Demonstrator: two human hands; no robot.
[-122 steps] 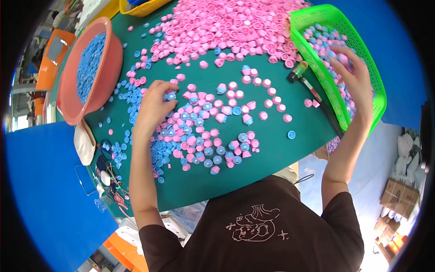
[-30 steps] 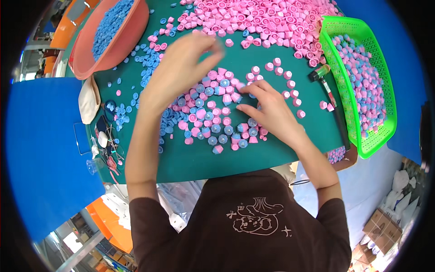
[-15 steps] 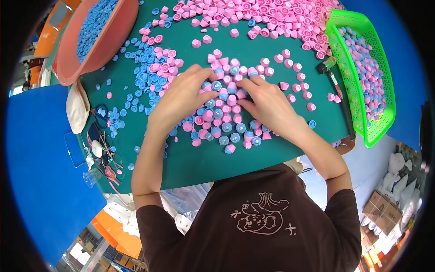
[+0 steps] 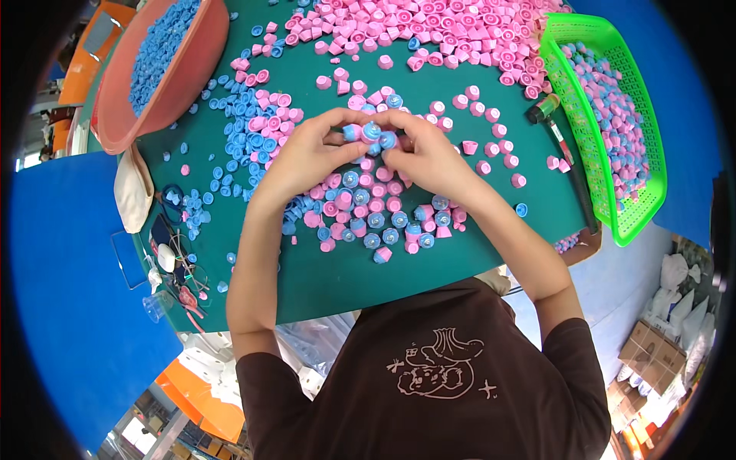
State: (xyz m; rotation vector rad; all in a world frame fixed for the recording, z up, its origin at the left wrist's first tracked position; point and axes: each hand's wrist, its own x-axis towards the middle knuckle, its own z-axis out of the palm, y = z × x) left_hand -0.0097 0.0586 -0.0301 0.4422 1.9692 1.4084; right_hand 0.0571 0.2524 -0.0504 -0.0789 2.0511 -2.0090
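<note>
My left hand (image 4: pixel 310 149) and my right hand (image 4: pixel 425 153) meet over the middle of the green table (image 4: pixel 322 280), fingertips pinched together on a few assembled pink-and-blue caps (image 4: pixel 370 135). Just below the hands lies a cluster of assembled pink-and-blue caps (image 4: pixel 376 215). Loose blue caps (image 4: pixel 245 130) lie to the left of my left hand. A large heap of pink caps (image 4: pixel 437 31) covers the far side of the table.
A salmon-coloured basin (image 4: pixel 123 126) with blue caps stands at the far left. A green mesh basket (image 4: pixel 640 207) with assembled caps stands at the right, a dark marker-like tool (image 4: pixel 563 153) beside it. A white pouch (image 4: pixel 134 192) and small clutter (image 4: pixel 172 264) lie at the left edge.
Both hands have lifted from lying flat on the cluster and come together higher up, now pinching a few caps between the fingertips. Much earlier the right hand reached into the green basket.
</note>
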